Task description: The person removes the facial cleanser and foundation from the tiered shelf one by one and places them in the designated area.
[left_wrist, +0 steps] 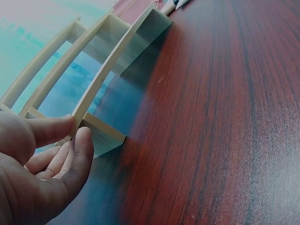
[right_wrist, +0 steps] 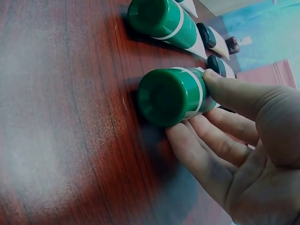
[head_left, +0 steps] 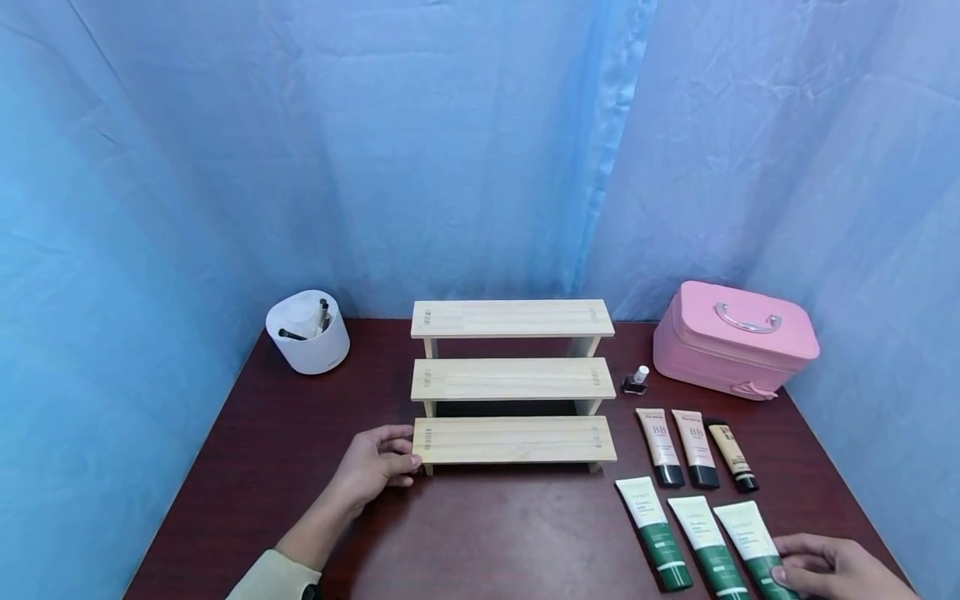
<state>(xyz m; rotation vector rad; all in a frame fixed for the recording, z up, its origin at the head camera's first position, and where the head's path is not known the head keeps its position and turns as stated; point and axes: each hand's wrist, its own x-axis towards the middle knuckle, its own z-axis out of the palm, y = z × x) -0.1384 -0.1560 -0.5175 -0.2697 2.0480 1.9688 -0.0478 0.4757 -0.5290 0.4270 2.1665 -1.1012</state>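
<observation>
A three-tier wooden display stand (head_left: 513, 440) stands mid-table. My left hand (head_left: 372, 462) is at the left end of its lowest board, where the thumb and fingers pinch the board's edge (left_wrist: 101, 77) in the left wrist view. At the lower right, my right hand (head_left: 836, 568) grips the rightmost green-and-white squeeze tube (head_left: 757, 546). In the right wrist view its thumb lies on one side of the tube, near the green cap (right_wrist: 161, 98), with fingers on the other. Two matching tubes, a left one (head_left: 654, 533) and a middle one (head_left: 705, 542), lie alongside.
Behind the green tubes lie two BB cream tubes (head_left: 660, 446) and a beige tube (head_left: 731, 454) with a black cap. A nail polish bottle (head_left: 636, 382) and pink case (head_left: 735, 342) stand farther back. At back left is a white holder (head_left: 318, 350) with brushes. Blue curtains (head_left: 450, 150) surround the table.
</observation>
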